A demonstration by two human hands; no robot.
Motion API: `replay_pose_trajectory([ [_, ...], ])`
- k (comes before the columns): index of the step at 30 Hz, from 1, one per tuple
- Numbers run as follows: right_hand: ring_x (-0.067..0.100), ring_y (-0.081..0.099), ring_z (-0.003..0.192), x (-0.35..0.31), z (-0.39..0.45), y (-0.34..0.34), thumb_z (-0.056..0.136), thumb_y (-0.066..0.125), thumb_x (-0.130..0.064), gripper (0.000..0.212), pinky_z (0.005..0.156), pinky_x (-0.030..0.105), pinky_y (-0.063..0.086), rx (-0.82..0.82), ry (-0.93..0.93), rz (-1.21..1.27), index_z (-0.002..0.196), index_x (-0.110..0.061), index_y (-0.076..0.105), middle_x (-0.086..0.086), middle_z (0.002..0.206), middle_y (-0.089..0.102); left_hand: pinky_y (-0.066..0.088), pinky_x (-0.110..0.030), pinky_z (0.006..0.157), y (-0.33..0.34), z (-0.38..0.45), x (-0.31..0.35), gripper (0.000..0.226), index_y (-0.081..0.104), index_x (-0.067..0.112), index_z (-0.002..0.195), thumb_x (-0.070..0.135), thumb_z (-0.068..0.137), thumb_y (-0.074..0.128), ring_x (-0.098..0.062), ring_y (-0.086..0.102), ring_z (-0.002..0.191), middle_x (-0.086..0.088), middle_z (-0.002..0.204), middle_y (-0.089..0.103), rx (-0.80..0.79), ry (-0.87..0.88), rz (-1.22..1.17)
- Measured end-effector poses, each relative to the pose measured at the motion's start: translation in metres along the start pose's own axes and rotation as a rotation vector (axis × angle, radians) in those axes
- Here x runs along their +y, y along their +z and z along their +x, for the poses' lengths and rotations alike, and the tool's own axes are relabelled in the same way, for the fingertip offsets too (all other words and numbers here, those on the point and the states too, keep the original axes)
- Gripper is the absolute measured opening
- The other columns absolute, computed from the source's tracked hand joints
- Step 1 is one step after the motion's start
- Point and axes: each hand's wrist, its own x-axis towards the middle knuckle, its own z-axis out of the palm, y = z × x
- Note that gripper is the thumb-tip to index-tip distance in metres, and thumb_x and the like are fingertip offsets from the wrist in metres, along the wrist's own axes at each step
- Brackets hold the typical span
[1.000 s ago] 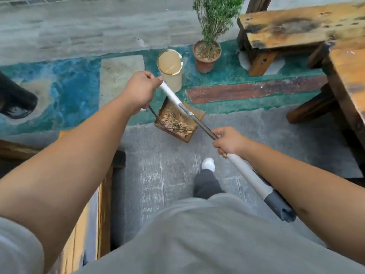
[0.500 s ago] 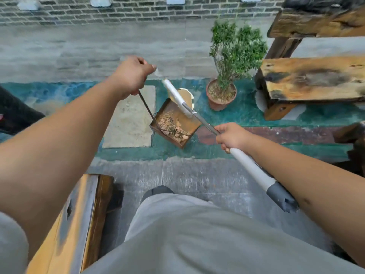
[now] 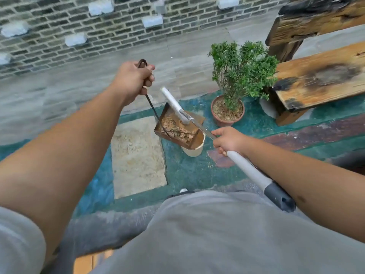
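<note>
Hanging below L hand [image 3: 134, 80], dustpan [image 3: 173, 137], fingers [image 3: 149, 76] curled round its wire handle [image 3: 152, 107], R hand [image 3: 229, 141] gripping pole [image 3: 248, 172]

The dustpan [image 3: 195, 140] was sheet metal, rusted brown and matt, and its thin handle [image 3: 151, 104] was dark, rough wire. The pole [image 3: 246, 171] looked like smooth white plastic, with a bare shiny metal stretch and a matt grey cap [image 3: 278, 198]. The bin [image 3: 194, 152] was smooth cream plastic, the pot [image 3: 221, 119] matt terracotta. The bench [image 3: 320, 76] was rough, weathered wood with charred patches, the wall [image 3: 59, 26] coarse grey brick, and the floor [image 3: 187, 171] worn teal paint.
</note>
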Motion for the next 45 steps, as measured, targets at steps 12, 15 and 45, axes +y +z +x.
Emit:
replay_pose_trajectory([
  [12,0.017,0.042,0.04,-0.024,0.056,0.002,0.08,0.051,0.006,0.053,0.041,0.023,0.035,0.07,0.093,0.178,0.132,-0.002,0.047,0.013,0.066,0.047,0.053,-0.023,0.051,-0.004,0.118,0.006,0.027,0.058,0.012,0.082,0.033,0.096,0.046,-0.018,0.052,0.051,-0.004,0.062,0.046,-0.209,0.168,0.479],
  [15,0.013,0.042,0.034,-0.026,0.058,0.0,0.081,0.052,0.005,0.058,0.039,0.02,0.039,0.074,0.145,0.198,0.138,-0.009,0.044,0.006,0.045,0.051,0.045,-0.022,0.044,-0.002,0.133,-0.001,0.026,0.058,0.012,0.083,0.032,0.096,0.047,-0.021,0.05,0.053,-0.005,0.063,0.048,-0.236,0.237,0.536],
  [45,0.009,0.038,0.031,-0.01,0.098,0.041,0.082,0.046,0.014,0.058,0.033,0.015,0.032,0.082,0.249,0.564,0.137,-0.005,0.043,0.01,0.07,0.046,0.038,-0.028,0.074,0.029,0.165,-0.031,0.035,0.063,0.004,0.109,0.033,0.098,0.046,-0.032,0.06,0.091,-0.019,0.102,0.067,-0.423,0.58,0.864],
])
